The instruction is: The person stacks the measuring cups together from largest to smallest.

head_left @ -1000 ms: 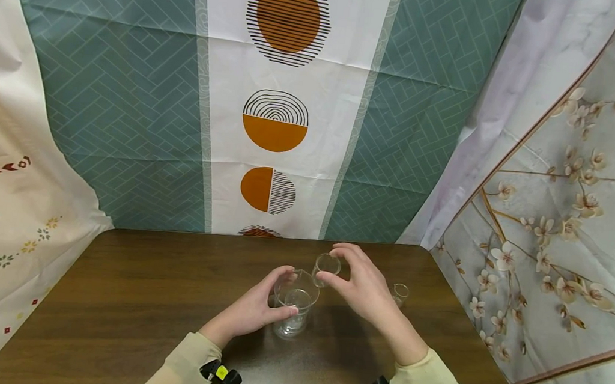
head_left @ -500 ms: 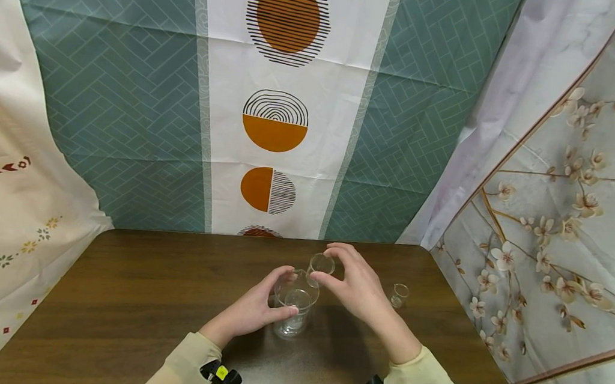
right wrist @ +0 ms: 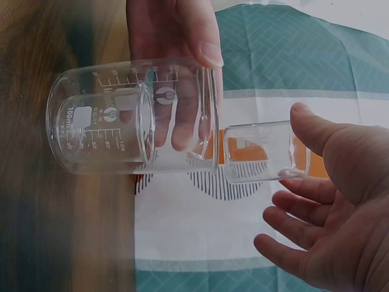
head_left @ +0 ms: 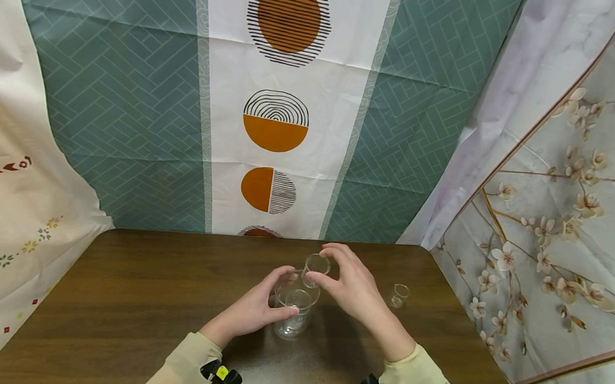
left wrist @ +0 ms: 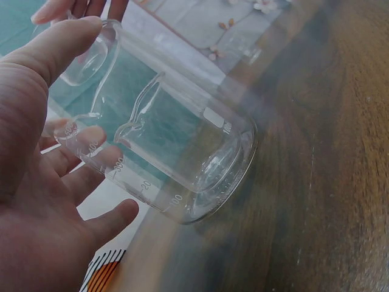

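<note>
A large clear beaker (head_left: 290, 329) stands on the table, with my left hand (head_left: 252, 308) curled round its upper side. Inside it, in the right wrist view, stands a smaller beaker (right wrist: 100, 131) marked 100 ml. My right hand (head_left: 351, 283) pinches a still smaller clear beaker (head_left: 316, 269) by its rim between thumb and fingers. This small beaker (right wrist: 248, 152) is just above the large beaker's mouth, with its base near the rim and not inside. In the left wrist view my left hand (left wrist: 55, 164) lies around the large beaker (left wrist: 182, 210).
A tiny beaker (head_left: 399, 296) stands on the brown table (head_left: 158, 301) to the right of my right hand. Behind the table hangs a green and white patterned cloth (head_left: 145, 113); flowered cloth (head_left: 569, 237) hangs on the right.
My right hand has moved a little to the left with the small beaker, from beside the large beaker's rim to above its mouth. My left hand has stayed in place.
</note>
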`<state>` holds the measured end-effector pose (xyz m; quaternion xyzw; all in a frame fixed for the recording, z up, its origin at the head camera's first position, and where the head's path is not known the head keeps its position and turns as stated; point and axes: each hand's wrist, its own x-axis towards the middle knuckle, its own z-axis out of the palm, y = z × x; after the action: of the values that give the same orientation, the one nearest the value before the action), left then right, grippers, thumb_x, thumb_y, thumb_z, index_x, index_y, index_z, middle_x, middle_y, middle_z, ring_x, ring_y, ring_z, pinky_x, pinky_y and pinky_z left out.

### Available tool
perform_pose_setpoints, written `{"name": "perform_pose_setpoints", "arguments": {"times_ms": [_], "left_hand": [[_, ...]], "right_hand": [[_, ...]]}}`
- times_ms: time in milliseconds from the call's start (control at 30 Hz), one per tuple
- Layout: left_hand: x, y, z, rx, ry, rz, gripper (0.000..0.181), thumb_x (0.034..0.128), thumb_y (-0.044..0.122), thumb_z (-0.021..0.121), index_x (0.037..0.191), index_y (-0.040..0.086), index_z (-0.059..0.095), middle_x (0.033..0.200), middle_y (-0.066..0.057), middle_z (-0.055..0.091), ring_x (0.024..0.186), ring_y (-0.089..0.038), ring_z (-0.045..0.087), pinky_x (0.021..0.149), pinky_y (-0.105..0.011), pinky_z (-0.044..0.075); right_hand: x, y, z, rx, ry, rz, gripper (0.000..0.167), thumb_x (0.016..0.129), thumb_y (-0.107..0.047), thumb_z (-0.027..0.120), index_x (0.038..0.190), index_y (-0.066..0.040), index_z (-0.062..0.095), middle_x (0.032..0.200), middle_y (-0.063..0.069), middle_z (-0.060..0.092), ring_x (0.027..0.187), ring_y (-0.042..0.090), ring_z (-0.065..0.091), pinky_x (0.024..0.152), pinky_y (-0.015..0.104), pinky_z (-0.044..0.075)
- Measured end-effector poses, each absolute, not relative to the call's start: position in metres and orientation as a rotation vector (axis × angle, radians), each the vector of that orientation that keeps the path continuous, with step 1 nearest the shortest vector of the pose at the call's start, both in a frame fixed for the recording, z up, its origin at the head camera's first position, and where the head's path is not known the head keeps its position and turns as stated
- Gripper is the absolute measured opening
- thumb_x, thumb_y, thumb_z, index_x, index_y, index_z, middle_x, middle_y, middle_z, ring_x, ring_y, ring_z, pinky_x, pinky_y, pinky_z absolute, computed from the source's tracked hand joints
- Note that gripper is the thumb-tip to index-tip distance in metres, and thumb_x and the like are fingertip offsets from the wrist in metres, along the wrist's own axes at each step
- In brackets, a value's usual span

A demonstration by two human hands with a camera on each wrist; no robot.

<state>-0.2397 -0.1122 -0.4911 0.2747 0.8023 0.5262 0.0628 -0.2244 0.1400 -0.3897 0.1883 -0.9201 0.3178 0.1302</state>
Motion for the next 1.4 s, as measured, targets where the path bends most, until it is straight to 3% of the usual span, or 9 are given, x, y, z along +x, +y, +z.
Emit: {"name": "perform_pose_setpoints", "arguments": {"times_ms": [367,1400], "left_hand": [[-0.24,-0.112,-0.491,0.813,2.444,1.582,0.089,0.0998,0.04,0.085,0.168,0.014,0.035,0.162,-0.003,0.053,0.152,-0.032,0.048,0.125,-0.065,0.035],[-0.238,-0.113,-0.49,0.795,2.403,1.596,0.082,0.1023,0.035,0.083,0.168,0.024,0.035,0.167,-0.006,0.046,0.154,-0.036,0.045,0.123,-0.068,0.036]], "right_hand": [[-0.227,0.136,-0.393,0.551,-2.681,0.917,0.05,0.095,-0.045,0.089,0.131,-0.014,0.073,0.152,0.0,0.063,0.141,0.026,0.06,0.11,0.055,0.053],[-0.231,0.122,-0.402,0.571,-2.698,0.934,0.05,0.097,-0.047,0.087,0.132,-0.015,0.072,0.151,0.001,0.063,0.141,0.026,0.06,0.11,0.055,0.053]]}}
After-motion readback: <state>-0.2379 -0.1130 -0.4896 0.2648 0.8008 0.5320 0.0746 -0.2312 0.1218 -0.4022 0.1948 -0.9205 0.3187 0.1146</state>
